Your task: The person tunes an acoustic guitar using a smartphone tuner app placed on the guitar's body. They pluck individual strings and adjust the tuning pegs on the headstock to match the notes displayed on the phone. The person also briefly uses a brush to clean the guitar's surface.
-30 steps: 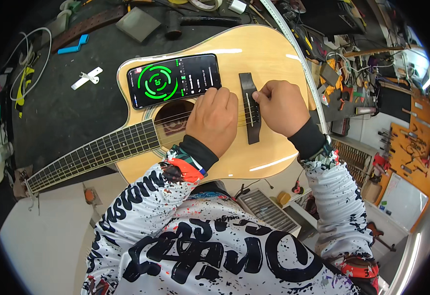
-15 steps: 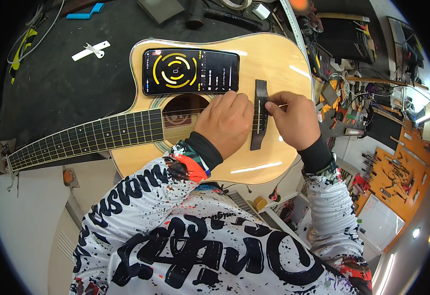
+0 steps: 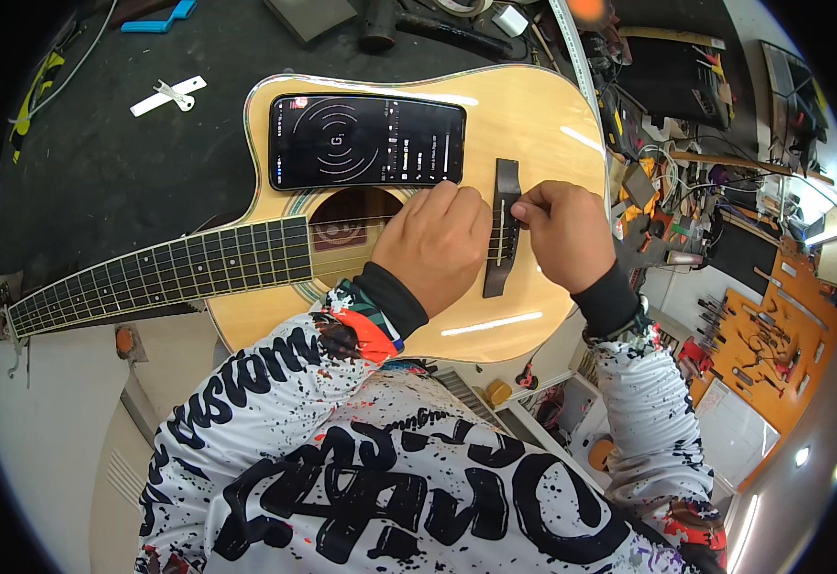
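A light-wood acoustic guitar [image 3: 524, 110] lies flat, its dark fretboard [image 3: 179, 263] reaching left. My left hand [image 3: 438, 239] is curled closed over the strings between the sound hole [image 3: 352, 203] and the bridge [image 3: 501, 273]. Whatever its fingertips hold is hidden beneath the hand. At the bridge's right edge, thumb and forefinger of my right hand [image 3: 570, 234] are pinched together by the row of string ends; the small thing between them cannot be made out. A black phone [image 3: 366, 142] rests on the guitar top above the sound hole, with a dark round dial on its screen.
On the black work surface [image 3: 103, 172] lie a white strip tool [image 3: 168, 97], a blue string winder [image 3: 158, 19] and a black hammer [image 3: 438, 33]. A metal ruler [image 3: 572, 48] runs past the guitar's upper right. Cluttered shelves and an orange tool board [image 3: 772, 344] stand at right.
The thick yellow rings on the phone screen have turned into thin pale arcs. Guitar and bench sit slightly further left in view. Both hands keep nearly the same places at the bridge.
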`<state>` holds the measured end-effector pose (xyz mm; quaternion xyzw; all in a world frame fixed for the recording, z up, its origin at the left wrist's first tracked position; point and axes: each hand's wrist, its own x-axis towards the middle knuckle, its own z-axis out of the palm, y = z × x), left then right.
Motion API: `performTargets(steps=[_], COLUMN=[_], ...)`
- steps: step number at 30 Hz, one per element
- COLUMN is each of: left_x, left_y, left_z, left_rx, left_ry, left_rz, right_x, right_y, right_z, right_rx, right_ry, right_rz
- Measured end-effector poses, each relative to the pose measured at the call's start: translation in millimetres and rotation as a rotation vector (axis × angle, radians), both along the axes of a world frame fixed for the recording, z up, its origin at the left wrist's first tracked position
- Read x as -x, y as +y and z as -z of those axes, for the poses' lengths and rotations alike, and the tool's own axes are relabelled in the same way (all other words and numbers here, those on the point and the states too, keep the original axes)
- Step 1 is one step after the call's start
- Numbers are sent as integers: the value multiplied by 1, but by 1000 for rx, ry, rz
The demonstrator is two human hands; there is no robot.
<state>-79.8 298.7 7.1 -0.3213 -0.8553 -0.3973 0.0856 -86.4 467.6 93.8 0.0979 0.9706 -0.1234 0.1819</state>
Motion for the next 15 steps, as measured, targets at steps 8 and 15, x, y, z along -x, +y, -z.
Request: performTargets(steps=[8,15], left_x=[1,0], left_y=[-1,-2], left_z=[-2,-3], left_rx=[1,7], left_ry=[-18,-43], left_rz=[14,33], right_x=[2,5], right_y=[3,10], right_z=[-10,-15], right_rx=[70,163], right_ry=[-60,-96], right_rz=[15,187])
